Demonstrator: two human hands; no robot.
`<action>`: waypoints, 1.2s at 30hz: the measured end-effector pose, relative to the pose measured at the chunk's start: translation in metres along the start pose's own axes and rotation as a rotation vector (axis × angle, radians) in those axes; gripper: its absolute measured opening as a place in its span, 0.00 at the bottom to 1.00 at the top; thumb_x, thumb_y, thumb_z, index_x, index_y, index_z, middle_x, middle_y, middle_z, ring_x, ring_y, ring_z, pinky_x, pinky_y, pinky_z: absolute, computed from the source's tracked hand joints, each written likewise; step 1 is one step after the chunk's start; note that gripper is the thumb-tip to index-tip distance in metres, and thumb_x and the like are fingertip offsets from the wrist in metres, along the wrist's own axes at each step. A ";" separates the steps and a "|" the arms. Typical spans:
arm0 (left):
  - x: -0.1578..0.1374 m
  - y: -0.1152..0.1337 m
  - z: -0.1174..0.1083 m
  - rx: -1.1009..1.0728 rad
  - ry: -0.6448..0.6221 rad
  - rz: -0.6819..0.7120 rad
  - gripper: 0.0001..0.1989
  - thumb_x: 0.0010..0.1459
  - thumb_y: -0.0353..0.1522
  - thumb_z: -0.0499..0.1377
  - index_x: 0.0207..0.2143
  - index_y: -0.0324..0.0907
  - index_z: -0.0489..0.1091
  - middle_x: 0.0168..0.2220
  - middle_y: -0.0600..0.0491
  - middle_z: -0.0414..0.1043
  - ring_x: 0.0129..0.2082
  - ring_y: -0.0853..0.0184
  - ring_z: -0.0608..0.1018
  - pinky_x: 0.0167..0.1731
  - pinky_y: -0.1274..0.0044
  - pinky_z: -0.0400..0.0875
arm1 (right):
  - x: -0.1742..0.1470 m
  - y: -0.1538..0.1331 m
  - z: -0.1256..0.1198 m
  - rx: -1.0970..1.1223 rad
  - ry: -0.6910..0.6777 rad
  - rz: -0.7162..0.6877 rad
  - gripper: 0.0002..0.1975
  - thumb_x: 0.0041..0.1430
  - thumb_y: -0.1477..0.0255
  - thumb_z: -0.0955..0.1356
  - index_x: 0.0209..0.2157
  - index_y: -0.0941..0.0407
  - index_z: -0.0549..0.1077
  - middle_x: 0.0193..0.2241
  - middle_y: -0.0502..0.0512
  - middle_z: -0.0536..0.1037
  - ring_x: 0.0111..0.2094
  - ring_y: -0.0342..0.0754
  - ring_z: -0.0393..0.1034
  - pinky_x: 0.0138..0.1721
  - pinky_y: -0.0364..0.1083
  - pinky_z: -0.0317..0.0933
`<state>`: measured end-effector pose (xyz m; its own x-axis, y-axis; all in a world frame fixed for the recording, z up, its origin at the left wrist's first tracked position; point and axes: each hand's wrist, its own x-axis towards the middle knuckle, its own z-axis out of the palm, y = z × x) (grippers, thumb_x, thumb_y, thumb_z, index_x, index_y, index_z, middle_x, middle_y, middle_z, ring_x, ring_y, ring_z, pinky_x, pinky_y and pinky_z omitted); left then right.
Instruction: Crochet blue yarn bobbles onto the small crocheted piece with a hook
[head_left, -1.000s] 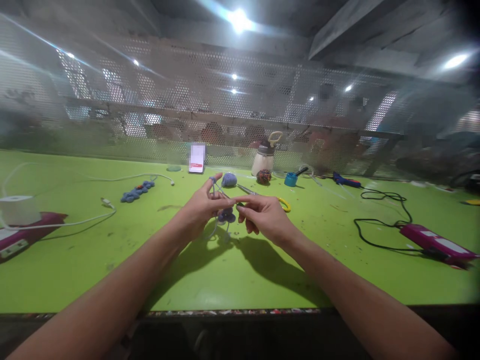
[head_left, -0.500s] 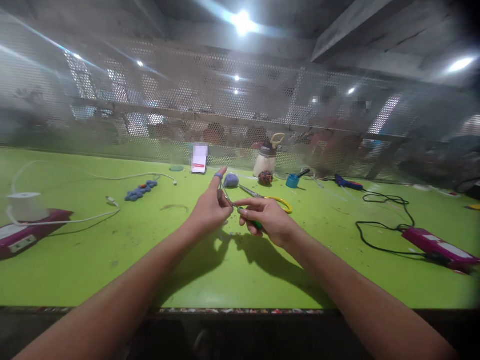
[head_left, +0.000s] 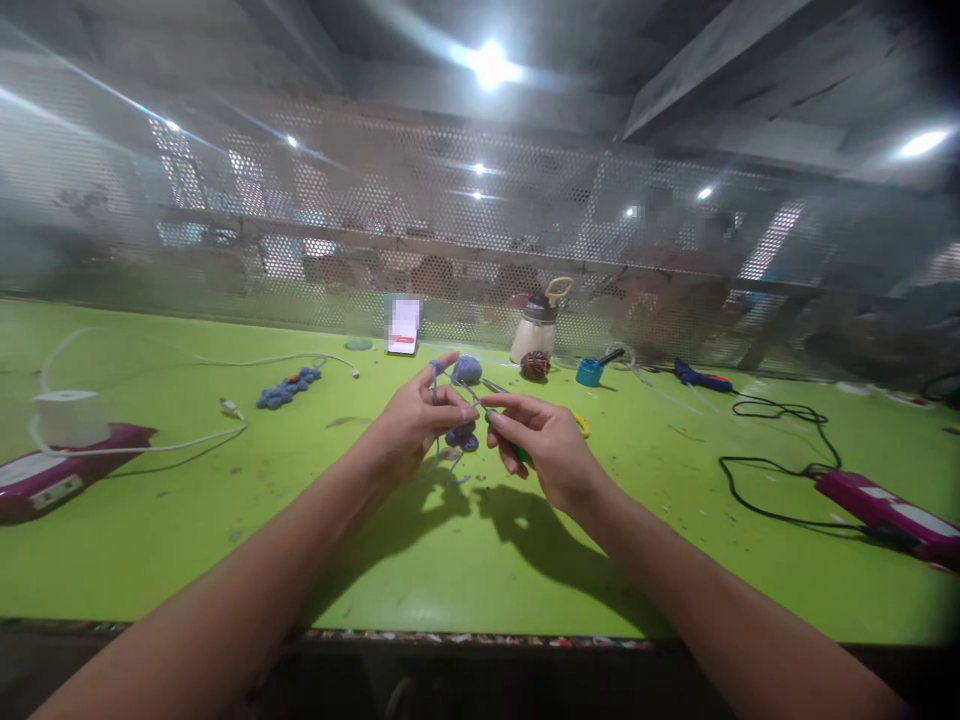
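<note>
My left hand (head_left: 409, 425) pinches a small blue-purple crochet piece (head_left: 463, 438) that hangs below its fingertips. Yarn of the same colour is looped round its raised index finger. In my right hand (head_left: 555, 448) is a crochet hook with a green handle (head_left: 523, 455), mostly hidden by the fingers. The hook's thin metal end points left and meets the work at the left fingertips. Just behind the hands lies a blue-purple yarn ball (head_left: 467, 370). Scissors with a yellow handle (head_left: 582, 426) lie partly covered by my right hand.
Farther back stand a phone (head_left: 403, 328), a bottle (head_left: 534, 330), a dark multicoloured yarn ball (head_left: 535, 366) and a blue pot (head_left: 589, 373). A blue crocheted strip (head_left: 289, 388) lies left. Power strips (head_left: 75, 470) with cables flank both sides. A glue gun (head_left: 701, 377) lies right.
My left hand has turned, bringing the crochet piece into sight below its fingers, and its index finger has tipped to the right. The whole view has shifted slightly.
</note>
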<state>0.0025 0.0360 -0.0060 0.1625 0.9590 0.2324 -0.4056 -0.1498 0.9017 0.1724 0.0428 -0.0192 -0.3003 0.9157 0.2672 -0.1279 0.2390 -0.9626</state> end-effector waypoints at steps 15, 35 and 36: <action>0.000 0.009 -0.011 0.035 -0.096 0.005 0.50 0.44 0.20 0.69 0.66 0.34 0.48 0.25 0.56 0.73 0.27 0.70 0.72 0.32 0.75 0.64 | 0.004 -0.016 -0.028 -0.635 -0.083 -0.388 0.11 0.58 0.70 0.69 0.39 0.61 0.80 0.20 0.51 0.74 0.16 0.39 0.62 0.18 0.43 0.59; 0.003 0.000 -0.008 0.267 -0.127 -0.074 0.32 0.45 0.23 0.66 0.56 0.33 0.67 0.26 0.56 0.69 0.25 0.69 0.70 0.31 0.72 0.64 | 0.007 -0.010 -0.022 -0.344 -0.122 -0.122 0.11 0.56 0.67 0.70 0.37 0.60 0.79 0.20 0.51 0.75 0.14 0.37 0.63 0.14 0.39 0.54; 0.003 -0.001 -0.008 0.270 -0.136 -0.071 0.34 0.45 0.23 0.66 0.57 0.34 0.65 0.26 0.56 0.69 0.26 0.69 0.70 0.31 0.72 0.64 | 0.007 -0.009 -0.021 -0.336 -0.107 -0.111 0.11 0.56 0.68 0.70 0.37 0.60 0.79 0.21 0.51 0.75 0.14 0.37 0.63 0.14 0.39 0.54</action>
<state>-0.0039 0.0409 -0.0093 0.3085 0.9309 0.1956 -0.1383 -0.1595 0.9775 0.1916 0.0539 -0.0097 -0.4019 0.8432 0.3570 0.1472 0.4443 -0.8837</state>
